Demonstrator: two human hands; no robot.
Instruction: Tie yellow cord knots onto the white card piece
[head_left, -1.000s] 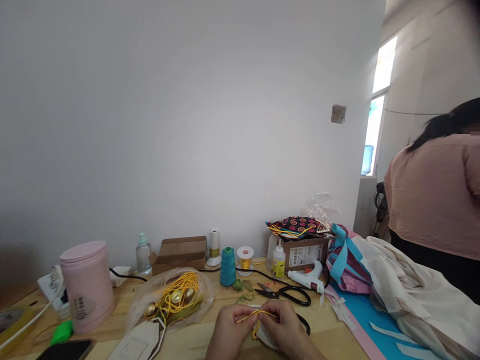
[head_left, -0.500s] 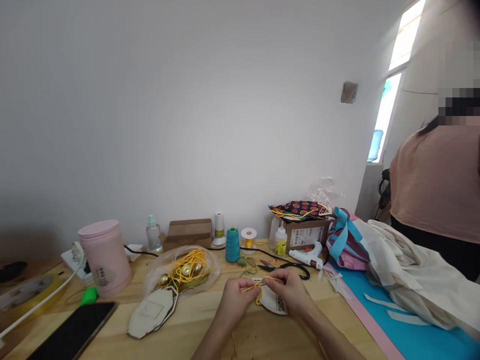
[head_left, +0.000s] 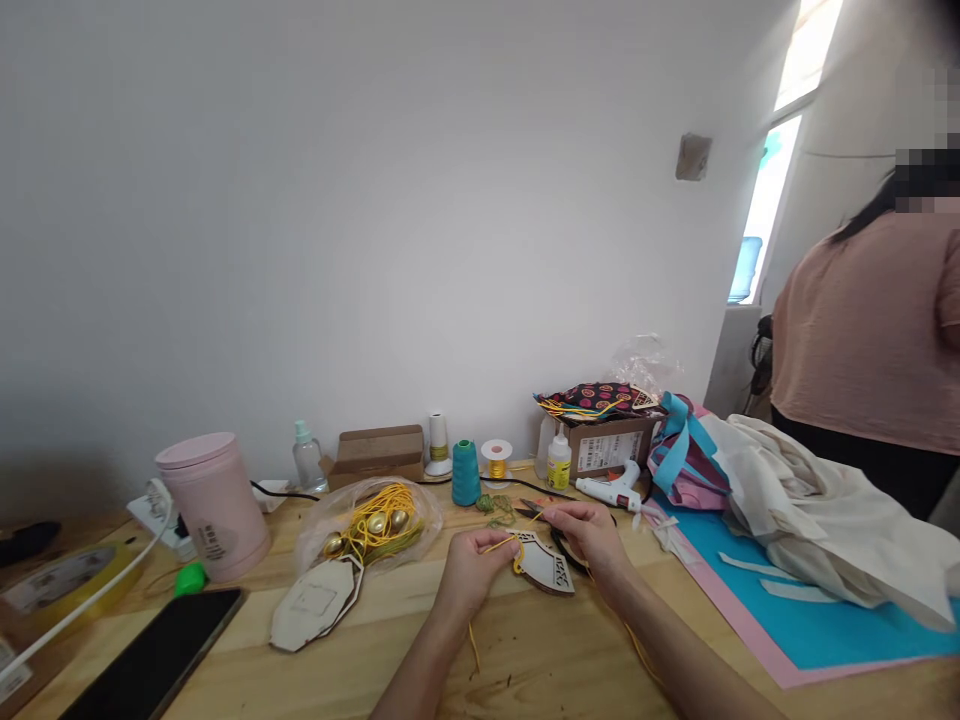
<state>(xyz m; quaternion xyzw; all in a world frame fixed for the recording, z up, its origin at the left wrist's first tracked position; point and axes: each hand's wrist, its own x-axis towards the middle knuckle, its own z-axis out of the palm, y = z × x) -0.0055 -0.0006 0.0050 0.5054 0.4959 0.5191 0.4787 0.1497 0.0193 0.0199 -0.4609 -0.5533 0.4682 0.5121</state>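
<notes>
A yellow cord (head_left: 518, 566) is looped at the corner of a white fan-shaped piece (head_left: 541, 566) with dark cut-out patterns. My left hand (head_left: 474, 565) pinches the cord beside that corner, fingers closed. Up and to the right, my right hand (head_left: 585, 535) pinches another stretch of the same cord, its fingers closed too. Loose cord ends hang below both hands onto the wooden table (head_left: 525, 660). Black-handled scissors (head_left: 564, 552) lie partly hidden behind my right hand. Whether my left fingers also touch the white piece I cannot tell.
Behind my hands stand a teal thread cone (head_left: 466, 474), a glue bottle (head_left: 559, 461) and a glue gun (head_left: 611, 488). To the left are a bag of yellow cords (head_left: 386, 515), octagonal boards (head_left: 311, 605), a phone (head_left: 154, 655) and a pink cup (head_left: 214, 510). A person (head_left: 862, 330) stands at right.
My right hand has drawn away from my left, up and rightward, stretching the cord. More of the white fan-shaped piece now shows between them. The camera view has shifted slightly.
</notes>
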